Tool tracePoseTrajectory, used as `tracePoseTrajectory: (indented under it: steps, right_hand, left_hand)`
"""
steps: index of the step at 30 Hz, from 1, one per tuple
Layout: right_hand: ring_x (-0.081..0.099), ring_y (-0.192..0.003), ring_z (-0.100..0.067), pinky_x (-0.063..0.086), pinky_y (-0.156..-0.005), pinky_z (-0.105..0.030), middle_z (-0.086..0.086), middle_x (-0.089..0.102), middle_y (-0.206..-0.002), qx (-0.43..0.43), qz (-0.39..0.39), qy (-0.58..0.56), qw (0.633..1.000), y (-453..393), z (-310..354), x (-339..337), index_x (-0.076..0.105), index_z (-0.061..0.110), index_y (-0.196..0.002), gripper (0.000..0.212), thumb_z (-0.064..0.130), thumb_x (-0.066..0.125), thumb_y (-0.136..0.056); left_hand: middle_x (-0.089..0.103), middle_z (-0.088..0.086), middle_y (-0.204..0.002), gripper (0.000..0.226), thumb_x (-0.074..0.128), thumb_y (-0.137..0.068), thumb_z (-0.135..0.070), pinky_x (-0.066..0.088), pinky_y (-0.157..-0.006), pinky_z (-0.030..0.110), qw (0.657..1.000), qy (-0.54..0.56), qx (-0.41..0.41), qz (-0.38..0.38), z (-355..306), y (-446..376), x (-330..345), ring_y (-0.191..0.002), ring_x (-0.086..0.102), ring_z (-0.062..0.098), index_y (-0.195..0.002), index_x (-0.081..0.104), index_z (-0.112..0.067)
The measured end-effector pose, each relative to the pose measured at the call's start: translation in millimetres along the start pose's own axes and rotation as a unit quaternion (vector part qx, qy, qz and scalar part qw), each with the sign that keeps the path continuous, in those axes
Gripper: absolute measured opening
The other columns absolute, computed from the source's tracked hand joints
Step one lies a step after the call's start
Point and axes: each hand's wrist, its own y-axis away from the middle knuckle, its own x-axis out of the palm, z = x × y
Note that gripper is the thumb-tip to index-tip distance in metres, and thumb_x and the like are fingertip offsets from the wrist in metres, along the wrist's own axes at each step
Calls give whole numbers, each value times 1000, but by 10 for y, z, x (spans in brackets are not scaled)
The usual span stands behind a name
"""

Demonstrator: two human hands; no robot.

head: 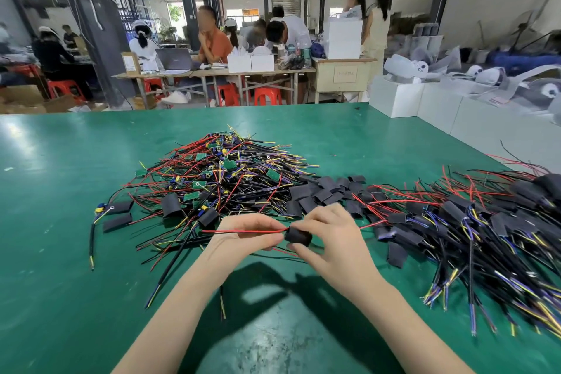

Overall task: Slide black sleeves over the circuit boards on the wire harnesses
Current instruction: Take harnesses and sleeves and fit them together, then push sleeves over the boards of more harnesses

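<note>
Above the green table my right hand pinches a black sleeve between thumb and fingers. My left hand pinches the red wires of a harness right at the sleeve's left mouth. The board of this harness is hidden inside the sleeve or behind my fingers. A heap of bare harnesses with green circuit boards lies beyond my hands. Loose black sleeves lie right of that heap. Sleeved harnesses are piled on the right.
A few loose sleeves lie at the left of the heap. White boxes line the table's far right edge. People sit at desks with red stools well beyond the table.
</note>
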Motion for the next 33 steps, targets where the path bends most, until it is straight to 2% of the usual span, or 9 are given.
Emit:
tracePoseTrajectory:
  steps: [2, 6, 12, 17, 23, 25, 29, 31, 33]
  right_hand:
    - [56, -82, -26, 49, -73, -39, -3, 60, -90, -54, -58, 48, 996, -21, 25, -35, 70, 14, -102, 22, 24, 70, -83]
    - [61, -76, -18, 51, -55, -29, -2, 59, -97, -64, -184, 131, 972, -62, -41, -235, 66, 16, -112, 26, 29, 63, -89]
    - [57, -89, -38, 48, -62, -41, -16, 60, -102, 209, -306, 226, 901, 22, -730, -719, 66, 9, -115, 32, 20, 69, -85]
    - [39, -114, -44, 33, -90, -52, -28, 51, -123, 400, -202, 255, 857, 219, -1138, -819, 58, -1, -122, 48, 21, 71, -81]
    - [52, -102, -39, 43, -80, -47, -16, 63, -109, 212, -177, 215, 937, 33, -812, -495, 69, 9, -107, 32, 19, 74, -78]
    - [56, -102, -36, 46, -84, -44, -12, 66, -105, 145, -76, 158, 974, -1, -700, -282, 70, 11, -106, 26, 18, 71, -81]
    - [29, -139, -26, 23, -113, -36, -12, 33, -151, 112, 128, 189, 967, -8, -674, 191, 42, 17, -141, 46, 33, 43, -98]
    - [22, -142, -22, 18, -116, -35, -6, 24, -156, 135, 168, 207, 954, -24, -741, 282, 31, 18, -147, 47, 33, 33, -102]
    - [32, -135, -22, 29, -109, -34, -2, 35, -150, 147, 158, 198, 956, -28, -809, 279, 34, 21, -145, 44, 29, 33, -102]
  left_hand:
    - [74, 8, -87, 18, 76, -74, -9, 52, -70, 20, 1000, 2, 17, 3, -25, 9, -50, -77, 66, 12, -91, 77, -14]
    - [75, 6, -91, 17, 75, -79, -3, 54, -68, 22, 999, -26, 10, -42, -11, -19, -145, -79, 67, 13, -89, 77, -17]
    - [74, 1, -79, 17, 68, -85, 0, 52, -64, 22, 984, -45, -14, -172, 69, -82, -361, -69, 65, 9, -83, 76, -16]
    - [74, -1, -81, 19, 69, -84, -1, 53, -69, 27, 955, -93, -2, -281, 147, -106, -527, -75, 66, 11, -83, 75, -19]
    - [71, 1, -86, 16, 67, -82, 0, 51, -84, 31, 902, -242, 1, -358, 211, -84, -630, -79, 64, 14, -88, 72, -15]
    - [71, 1, -85, 16, 69, -80, 0, 48, -82, 28, 893, -311, -4, -326, 222, -72, -653, -80, 64, 16, -88, 72, -14]
    - [68, -3, -82, 17, 74, -76, -5, 44, -79, 23, 886, -414, -73, -196, 234, -52, -662, -80, 62, 13, -83, 69, -20]
    - [64, -5, -82, 20, 71, -76, -5, 43, -75, 23, 870, -459, -88, -159, 240, -46, -650, -80, 58, 12, -87, 67, -21]
    - [63, -5, -83, 23, 69, -76, -2, 45, -75, 25, 864, -473, -81, -153, 231, -46, -652, -81, 57, 14, -90, 67, -20]
